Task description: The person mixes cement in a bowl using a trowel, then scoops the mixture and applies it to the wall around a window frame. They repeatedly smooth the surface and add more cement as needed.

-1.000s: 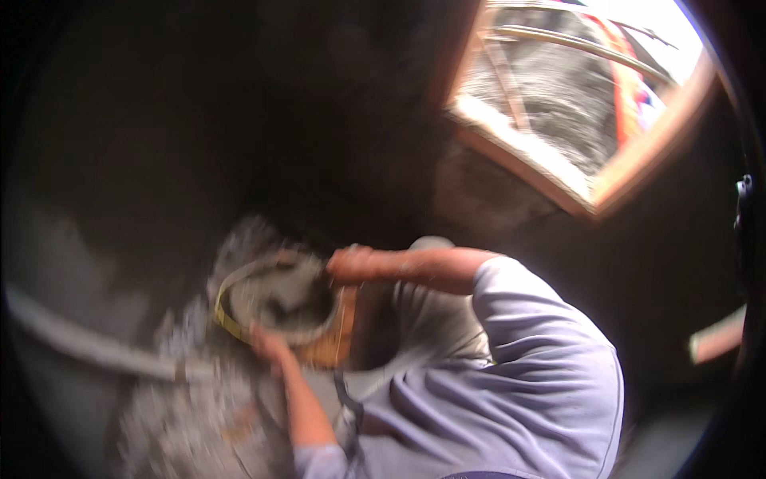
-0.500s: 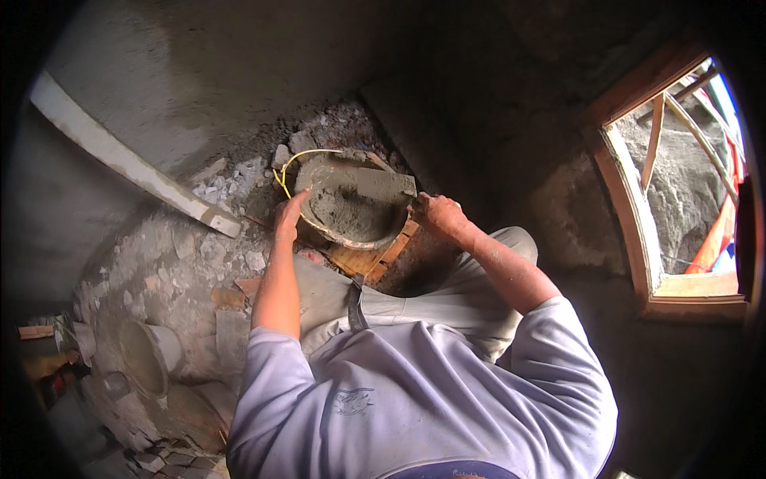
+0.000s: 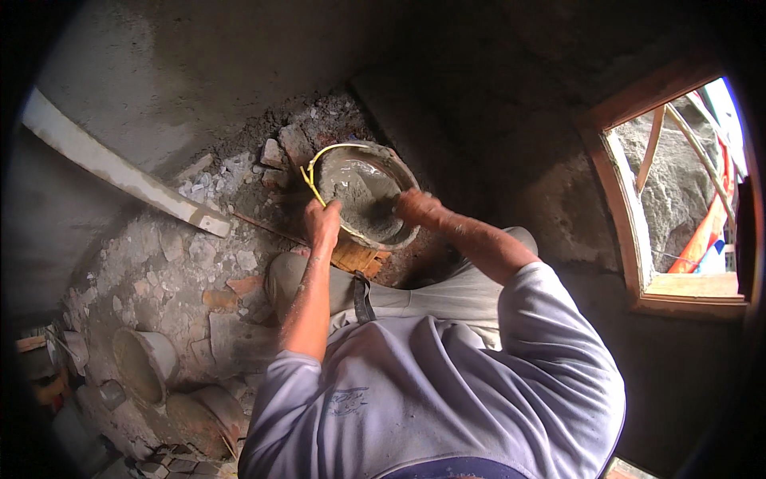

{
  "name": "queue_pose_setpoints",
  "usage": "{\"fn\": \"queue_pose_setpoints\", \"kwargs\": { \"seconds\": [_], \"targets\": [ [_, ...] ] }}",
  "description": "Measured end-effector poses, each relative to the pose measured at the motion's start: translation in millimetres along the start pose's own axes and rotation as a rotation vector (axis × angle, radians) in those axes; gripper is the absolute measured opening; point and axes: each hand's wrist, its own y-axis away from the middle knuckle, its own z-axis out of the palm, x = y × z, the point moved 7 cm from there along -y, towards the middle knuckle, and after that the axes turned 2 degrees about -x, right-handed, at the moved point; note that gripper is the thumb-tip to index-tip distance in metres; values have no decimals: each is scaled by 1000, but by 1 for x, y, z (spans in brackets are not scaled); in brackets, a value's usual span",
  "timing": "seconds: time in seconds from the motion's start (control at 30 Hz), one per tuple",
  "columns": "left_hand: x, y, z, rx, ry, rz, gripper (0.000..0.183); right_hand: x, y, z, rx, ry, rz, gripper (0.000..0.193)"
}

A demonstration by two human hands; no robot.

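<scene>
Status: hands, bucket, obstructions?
Left hand at rim of bucket, by yellow handle. Right hand over wet mortar, grip unclear. Masonry rubble beside bucket.

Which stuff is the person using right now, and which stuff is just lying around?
In use now:
Round bucket with a yellow handle; the left hand is at its rim.
Wet grey mix; the right hand is over it. I can't tell if it holds a tool.

Seem just lying around:
Long pale board
Grey tub at lower left
Orange brick pieces
</scene>
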Motion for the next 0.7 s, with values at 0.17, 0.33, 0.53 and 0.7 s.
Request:
{"fn": "queue_pose_setpoints", "kwargs": {
  "seconds": [0.17,0.33,0.53,0.7],
  "targets": [
    [8,5,15,-30,-75,92,24,-9,21,45,-44,-61,-266,29],
    [29,13,11,-33,-183,82,23,41,50,-13,154,29,32,30],
    [45,28,21,-22,-174,129,20,38,16,52,-37,72,-53,21],
    [38,27,15,3,-32,167,20,-18,36,79,262,121,-832,17]
  ]
}}
